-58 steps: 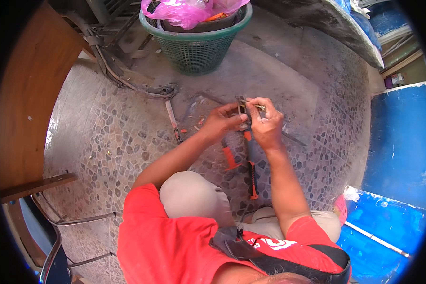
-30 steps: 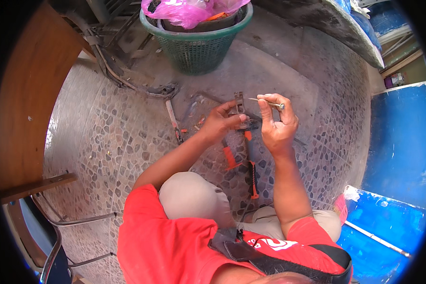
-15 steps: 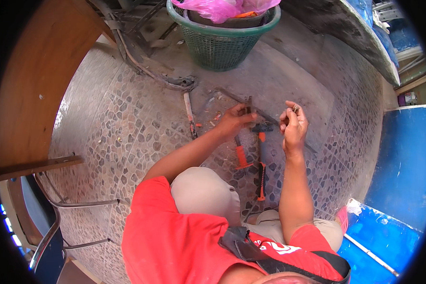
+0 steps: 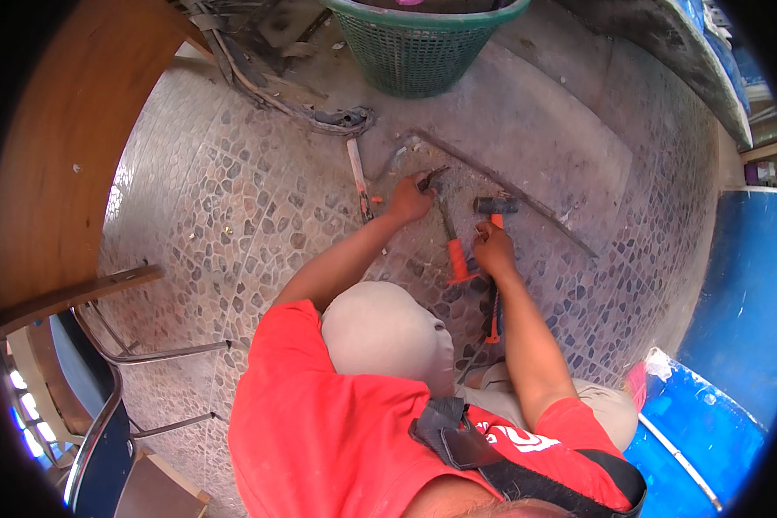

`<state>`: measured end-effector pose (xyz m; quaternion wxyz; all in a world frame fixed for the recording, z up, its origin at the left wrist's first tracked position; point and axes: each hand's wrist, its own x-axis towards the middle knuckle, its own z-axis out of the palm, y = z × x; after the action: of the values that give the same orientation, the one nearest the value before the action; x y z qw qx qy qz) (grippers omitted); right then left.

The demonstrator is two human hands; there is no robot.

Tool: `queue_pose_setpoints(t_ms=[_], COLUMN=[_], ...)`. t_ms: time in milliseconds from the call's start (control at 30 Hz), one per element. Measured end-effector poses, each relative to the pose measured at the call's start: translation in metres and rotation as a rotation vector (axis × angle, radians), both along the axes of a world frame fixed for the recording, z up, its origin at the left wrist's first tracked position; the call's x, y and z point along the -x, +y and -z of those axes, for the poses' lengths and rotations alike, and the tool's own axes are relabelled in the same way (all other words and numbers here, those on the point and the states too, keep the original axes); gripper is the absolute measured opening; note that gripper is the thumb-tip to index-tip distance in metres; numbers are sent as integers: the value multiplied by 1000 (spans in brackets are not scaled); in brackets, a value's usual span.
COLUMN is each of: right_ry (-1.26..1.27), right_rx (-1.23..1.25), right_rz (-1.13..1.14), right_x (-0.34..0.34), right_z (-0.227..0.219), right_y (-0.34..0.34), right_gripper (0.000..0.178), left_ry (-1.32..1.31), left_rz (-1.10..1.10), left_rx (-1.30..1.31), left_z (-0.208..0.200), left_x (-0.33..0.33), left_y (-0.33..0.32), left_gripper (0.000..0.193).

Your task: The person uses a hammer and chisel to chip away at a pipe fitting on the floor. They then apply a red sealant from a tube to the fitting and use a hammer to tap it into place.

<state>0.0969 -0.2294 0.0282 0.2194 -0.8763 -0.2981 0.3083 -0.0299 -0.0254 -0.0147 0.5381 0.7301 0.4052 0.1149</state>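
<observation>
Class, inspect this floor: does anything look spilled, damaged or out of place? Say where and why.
An orange fragment lies loose beside the left hand, like stray debris. Beyond it, a tangled, cord-like grey bundle sprawls untidily across the floor.

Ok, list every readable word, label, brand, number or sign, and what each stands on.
Red shirt: white printing beside the black strap; I won't copy out its lettering.
Hammer: no readable text.
Purple item at far right: too small to read any marking.
</observation>
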Motion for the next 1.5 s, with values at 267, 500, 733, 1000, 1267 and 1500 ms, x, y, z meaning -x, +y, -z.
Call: queue_pose_setpoints(t_ms=[267, 500, 733, 1000, 1267, 1500], right_ry=[-71, -70, -57, 47, 624, 75], right_rx=[118, 215, 98, -118, 6, 150], right_rz=[25, -171, -127, -83, -219, -395], right_x=[4, 14, 7, 2, -22, -121], right_z=[3, 7, -3, -15, -82, -141], right_y=[-10, -12, 4, 14, 39, -18], right_gripper=[28, 23, 34, 50, 63, 42], left_ry=[184, 37, 157, -149, -264, 480], left_rz=[100, 3, -552, -293, 92, 437], left_rx=[-269, -387, -531, 456, 661, 41], left_z=[3, -22, -9, -43, -109, -63], left_x=[11, 27, 89, 79, -1, -5], left_y=[-7, -9, -11, 1, -40, -61], left_gripper=[41, 39, 35, 33, 34, 72])
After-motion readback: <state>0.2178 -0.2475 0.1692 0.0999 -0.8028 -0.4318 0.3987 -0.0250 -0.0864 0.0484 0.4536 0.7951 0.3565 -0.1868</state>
